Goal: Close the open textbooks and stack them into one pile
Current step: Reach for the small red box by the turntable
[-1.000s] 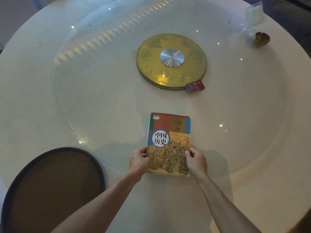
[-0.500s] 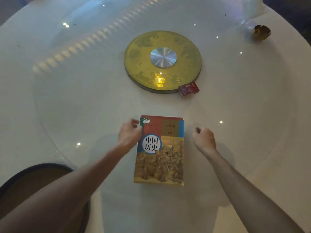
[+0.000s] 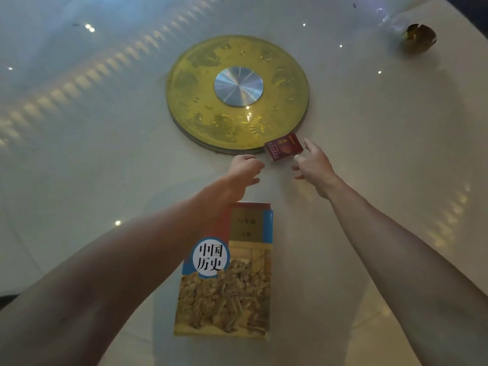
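Glossy closed textbook (image 3: 227,273) flat on smooth table (image 3: 105,167), both hands' (image 3: 244,167) (image 3: 313,163) fingers open, empty

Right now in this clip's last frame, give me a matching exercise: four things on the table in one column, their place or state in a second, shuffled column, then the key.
Things
1. textbook
2. small red box
3. left hand
4. right hand

Place or state
A. at the near edge of the gold disc, between the two hands
B. closed, cover up, lying flat nearest the camera
C. fingers spread, just right of the box
D. loosely curled, empty, just left of the box

Pairs: 1-B, 2-A, 3-D, 4-C
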Tool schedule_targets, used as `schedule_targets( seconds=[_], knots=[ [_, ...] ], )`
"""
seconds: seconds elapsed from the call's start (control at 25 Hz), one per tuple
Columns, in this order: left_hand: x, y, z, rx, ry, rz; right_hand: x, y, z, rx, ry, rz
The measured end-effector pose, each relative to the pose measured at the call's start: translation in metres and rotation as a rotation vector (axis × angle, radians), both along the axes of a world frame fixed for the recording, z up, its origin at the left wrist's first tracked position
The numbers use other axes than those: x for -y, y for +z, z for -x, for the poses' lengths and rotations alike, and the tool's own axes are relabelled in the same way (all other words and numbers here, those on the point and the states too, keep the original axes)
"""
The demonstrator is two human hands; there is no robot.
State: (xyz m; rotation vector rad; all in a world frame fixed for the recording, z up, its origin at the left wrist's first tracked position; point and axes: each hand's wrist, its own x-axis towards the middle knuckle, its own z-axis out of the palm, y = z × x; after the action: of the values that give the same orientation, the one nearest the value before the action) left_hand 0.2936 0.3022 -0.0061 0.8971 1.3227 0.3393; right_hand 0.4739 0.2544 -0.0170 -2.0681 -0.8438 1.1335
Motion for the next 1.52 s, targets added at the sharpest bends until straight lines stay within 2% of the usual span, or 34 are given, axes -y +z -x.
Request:
schedule_targets(
  seconds=[0.28, 0.52, 0.76, 1.04, 1.2, 1.32, 1.52],
  knots=[
    [-0.001, 0.004, -0.019, 0.009, -0.076, -0.008, -0.008, -0.003, 0.008, -0.024, -0.039, -0.044],
    [0.02, 0.023, 0.027, -0.219, 0.131, -0.291, 0.006, 0.018, 0.057, 0.018, -0.073, -0.114],
    [0.063, 0.045, 0.142, -0.319, 0.242, -0.339, 0.024, 0.051, 0.166, 0.06, 0.105, -0.122],
    [0.135, 0.049, 0.31, -0.322, 0.532, -0.271, 0.055, 0.069, 0.336, 0.033, 0.372, -0.079],
    [0.175, 0.046, 0.391, -0.37, 0.639, -0.256, 0.08, 0.066, 0.419, 0.022, 0.519, -0.062],
    [0.212, 0.039, 0.44, -0.442, 0.698, -0.221, 0.105, 0.058, 0.473, 0.086, 0.635, -0.037],
    [0.266, 0.013, 0.48, -0.504, 0.737, -0.106, 0.142, 0.032, 0.524, 0.205, 0.793, 0.067]
  ],
)
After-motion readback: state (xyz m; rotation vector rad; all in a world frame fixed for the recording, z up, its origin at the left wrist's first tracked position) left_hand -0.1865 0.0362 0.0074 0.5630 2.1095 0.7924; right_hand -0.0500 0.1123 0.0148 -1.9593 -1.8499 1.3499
